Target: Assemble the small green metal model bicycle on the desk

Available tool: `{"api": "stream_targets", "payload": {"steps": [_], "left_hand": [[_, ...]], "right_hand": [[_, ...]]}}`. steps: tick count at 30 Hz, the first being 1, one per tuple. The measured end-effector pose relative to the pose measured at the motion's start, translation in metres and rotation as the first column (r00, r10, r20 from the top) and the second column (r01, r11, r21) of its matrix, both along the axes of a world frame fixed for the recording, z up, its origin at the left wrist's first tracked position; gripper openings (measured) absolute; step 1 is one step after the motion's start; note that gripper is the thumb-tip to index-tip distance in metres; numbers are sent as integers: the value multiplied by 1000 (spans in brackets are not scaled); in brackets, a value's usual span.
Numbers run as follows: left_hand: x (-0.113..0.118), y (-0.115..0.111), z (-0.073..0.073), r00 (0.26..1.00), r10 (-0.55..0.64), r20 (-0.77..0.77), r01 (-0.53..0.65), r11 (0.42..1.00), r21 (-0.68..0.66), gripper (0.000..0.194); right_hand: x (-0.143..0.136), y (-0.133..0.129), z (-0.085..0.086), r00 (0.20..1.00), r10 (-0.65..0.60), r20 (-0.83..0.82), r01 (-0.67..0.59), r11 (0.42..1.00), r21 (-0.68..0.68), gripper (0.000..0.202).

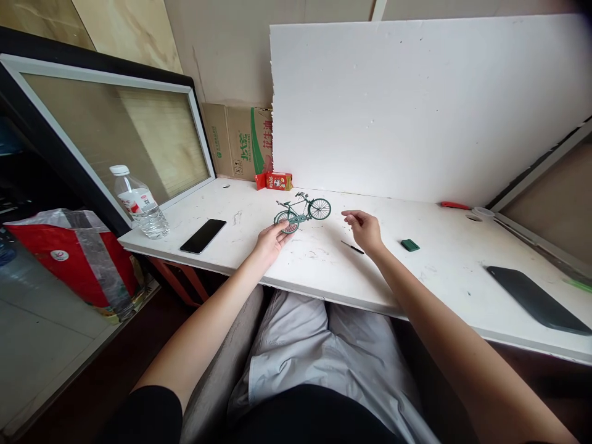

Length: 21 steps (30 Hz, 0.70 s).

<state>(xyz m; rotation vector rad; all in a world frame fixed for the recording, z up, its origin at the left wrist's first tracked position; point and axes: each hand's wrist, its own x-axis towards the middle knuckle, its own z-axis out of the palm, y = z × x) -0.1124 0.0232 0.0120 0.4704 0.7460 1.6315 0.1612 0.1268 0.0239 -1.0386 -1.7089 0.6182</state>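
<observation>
A small green model bicycle (300, 213) is held up in my left hand (272, 242). The fingers of that hand close on its rear wheel, and the front wheel points to the right, tilted upward. To the right of the bicycle, apart from it, my right hand (366, 229) hovers over the table. Its index finger stretches left and the others are partly curled, with nothing visible between them. A thin screwdriver with a black handle (355, 248) lies on the table just below that hand. Farther right lies a small dark green block-like piece (409, 245).
A black phone (203, 235) and a water bottle (141, 203) are on the white table's (319, 271) left side. At the back are a small red box (280, 180), a carton (238, 142) and a white board (393, 105). A dark flat object (536, 298) and a red-handled tool (454, 205) lie right.
</observation>
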Motion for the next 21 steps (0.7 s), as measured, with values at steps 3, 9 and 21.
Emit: {"api": "stream_targets", "payload": {"steps": [3,9,21], "left_hand": [[14,-5,0,998,-57,-1,57,998,0,19],[56,-22,-3,978,-207,15,207,978,15,20],[85,-44,-11,950,-313,-11,313,945,91,19]], "right_hand": [[13,-31,11,988,46,-144,-44,999,18,24],[11,-101,26,933,239,-270,-229,971,68,18],[4,-124,16,970,214,115,-242,883,402,14]]}}
